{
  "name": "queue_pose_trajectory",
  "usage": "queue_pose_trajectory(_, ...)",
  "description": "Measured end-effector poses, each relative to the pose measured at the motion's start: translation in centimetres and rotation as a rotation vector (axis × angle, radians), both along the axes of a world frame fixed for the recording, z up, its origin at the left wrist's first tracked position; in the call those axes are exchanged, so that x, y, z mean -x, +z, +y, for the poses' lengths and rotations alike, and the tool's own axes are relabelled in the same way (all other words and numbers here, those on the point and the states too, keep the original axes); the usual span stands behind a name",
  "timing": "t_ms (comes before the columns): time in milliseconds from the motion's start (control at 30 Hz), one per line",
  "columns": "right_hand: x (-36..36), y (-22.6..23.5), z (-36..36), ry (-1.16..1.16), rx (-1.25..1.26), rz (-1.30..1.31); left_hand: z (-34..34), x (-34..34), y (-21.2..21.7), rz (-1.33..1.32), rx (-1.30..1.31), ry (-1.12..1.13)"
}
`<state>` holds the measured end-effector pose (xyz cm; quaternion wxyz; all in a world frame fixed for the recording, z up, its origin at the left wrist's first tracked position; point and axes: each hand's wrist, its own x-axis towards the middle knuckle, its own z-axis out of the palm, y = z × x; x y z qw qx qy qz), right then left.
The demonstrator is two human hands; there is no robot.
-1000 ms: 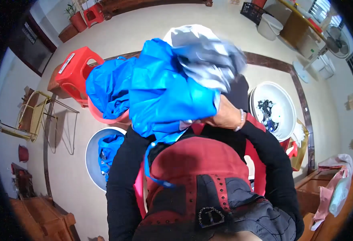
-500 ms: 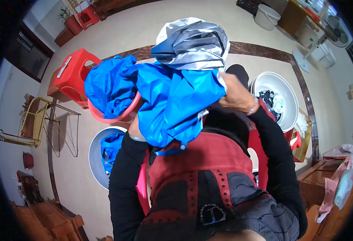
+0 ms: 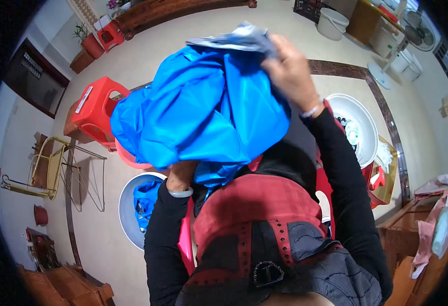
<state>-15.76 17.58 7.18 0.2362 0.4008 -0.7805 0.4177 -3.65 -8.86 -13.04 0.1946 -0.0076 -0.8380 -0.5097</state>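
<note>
A large sheet of shiny blue cloth with a silver-grey underside is spread and bunched in front of me, above my lap. My right hand is closed on its far right edge, where the silver side folds over; the fingertips are slightly blurred. Beneath the near left part of the cloth is my left hand, with only its back and wrist showing and its fingers hidden. More blue cloth bulges at the left, over a pink basin that is mostly covered.
A pale basin with blue cloth pieces stands at my left, and a red stool farther out. On the right, a white basin holds small black parts and a white piece. A yellow metal rack and a fan flank the area.
My right hand has moved up and away with the cloth's edge. The blue side now spreads wide, covering most of the silver part. My left hand and wrist show more, below the cloth.
</note>
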Motion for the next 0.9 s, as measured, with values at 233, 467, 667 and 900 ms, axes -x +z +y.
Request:
queue_pose_trajectory(233, 2.7, -0.7, 3.2, 0.487, 0.587, -0.905, -0.7, -3.6, 1.5, -0.178, -0.768, -0.108)
queue_pose_trajectory(467, -1.3, 0.1, 1.7, 0.512, 0.544, -0.983, 0.0, -4.5, 16.9, 0.463, -0.186, 0.494)
queue_pose_trajectory(667, -3.6, -0.1, 2.2, 0.801, 0.318, -0.822, 6.7, -5.5, 22.3, 0.609, 0.664, 0.004)
queue_pose_trajectory(900, -5.6, -0.6, 5.4, 0.866, -0.306, -0.65, 5.4, -6.8, 15.0, -0.031, 0.842, -0.297)
